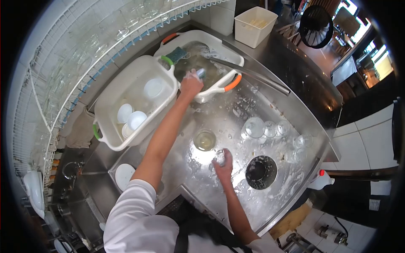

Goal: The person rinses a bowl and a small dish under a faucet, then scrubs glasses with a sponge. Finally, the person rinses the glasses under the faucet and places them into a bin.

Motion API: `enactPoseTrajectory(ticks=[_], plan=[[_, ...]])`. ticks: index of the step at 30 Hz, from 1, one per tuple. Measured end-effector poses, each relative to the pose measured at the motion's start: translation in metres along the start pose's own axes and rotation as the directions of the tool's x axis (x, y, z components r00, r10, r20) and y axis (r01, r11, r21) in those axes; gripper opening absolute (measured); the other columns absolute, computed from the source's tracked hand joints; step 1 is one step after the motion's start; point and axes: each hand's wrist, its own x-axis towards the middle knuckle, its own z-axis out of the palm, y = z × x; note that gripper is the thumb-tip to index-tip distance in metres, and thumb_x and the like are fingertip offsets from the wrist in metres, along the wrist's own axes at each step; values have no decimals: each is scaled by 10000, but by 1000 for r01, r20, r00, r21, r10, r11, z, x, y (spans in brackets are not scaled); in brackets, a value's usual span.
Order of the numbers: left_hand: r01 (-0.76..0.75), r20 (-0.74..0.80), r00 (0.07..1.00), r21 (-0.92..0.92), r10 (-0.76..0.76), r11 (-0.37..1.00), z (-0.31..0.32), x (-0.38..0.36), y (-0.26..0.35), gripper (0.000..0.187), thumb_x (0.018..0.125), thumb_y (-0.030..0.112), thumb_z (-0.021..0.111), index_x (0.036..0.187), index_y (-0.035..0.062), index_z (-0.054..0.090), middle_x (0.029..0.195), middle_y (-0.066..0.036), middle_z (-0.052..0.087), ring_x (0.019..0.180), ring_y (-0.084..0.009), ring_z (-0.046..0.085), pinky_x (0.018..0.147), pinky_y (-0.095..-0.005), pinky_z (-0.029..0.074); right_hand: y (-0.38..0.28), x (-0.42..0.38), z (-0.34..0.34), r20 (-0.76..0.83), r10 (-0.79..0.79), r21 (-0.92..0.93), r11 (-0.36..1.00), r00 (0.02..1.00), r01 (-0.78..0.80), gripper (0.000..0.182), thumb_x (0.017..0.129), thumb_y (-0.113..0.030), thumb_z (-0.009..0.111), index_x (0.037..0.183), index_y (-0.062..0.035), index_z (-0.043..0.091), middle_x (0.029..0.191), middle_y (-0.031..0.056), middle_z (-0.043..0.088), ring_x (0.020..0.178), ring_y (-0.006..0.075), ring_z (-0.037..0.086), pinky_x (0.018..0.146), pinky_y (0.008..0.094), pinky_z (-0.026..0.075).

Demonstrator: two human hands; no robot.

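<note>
- Steel worktop [228,120] is glistening; soapy tub [205,98] is sitting at twelve o'clock.
- Clear glass [220,157] is gleaming at five o'clock from centre, its direction and long axis showing unclearly.
- Right hand [225,165] is curling around it; left hand [192,83] is clutching a pale object [200,73] inside the tub.

clear glass [220,157] | tilt unclear | over steel counter [219,118] | pale-blue item [201,73] | blurred | over soapy tub [235,58]

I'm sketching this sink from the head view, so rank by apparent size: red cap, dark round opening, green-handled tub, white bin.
Largest to smallest:
1. green-handled tub
2. white bin
3. dark round opening
4. red cap
</note>
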Motion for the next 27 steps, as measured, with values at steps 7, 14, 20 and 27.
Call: enactPoseTrajectory(ticks=[7,14,20,27], plan=[[-174,307,951,432,37,885,39,67,-3,538,876,184,503,1404,147,409,1336,-161,503,1259,-315,480,1016,-422,426,-48,44,34,89,-164,70,985,982,158,842,586,-208,870,1299,-26,462,1202,158,556,1121,311,545,949,395,432],[-394,125,916,92,381,915,35,44,9,466,894,176,493,1352,261,489,1464,-114,375,1325,-303,398,1046,-429,411,-17,43,72,213,106,50,992,971,-119,784,698,-230,795,1349,-49,399,1109,175,605,1051,323,589,886,386,480],[-589,273,804,486,528,646,32,31,-9,449,844,246,561,1292,285,562,1502,-52,307,1399,-303,266,1019,-477,440,-26,-93,-56,6,-44,-480,876,999,42,462,740,-186,736,1148,-40,577,1015,129,648,966,315,610,848,402,489],[-200,-3,976,370,216,907,64,87,-29,476,895,304,529,1354,179,505,1431,-114,415,1304,-365,399,902,-571,456,-60,-242,-254,-92,226,-633,739,970,-232,630,627,-165,773,1189,7,547,1023,185,654,860,306,668,758,374,538]])
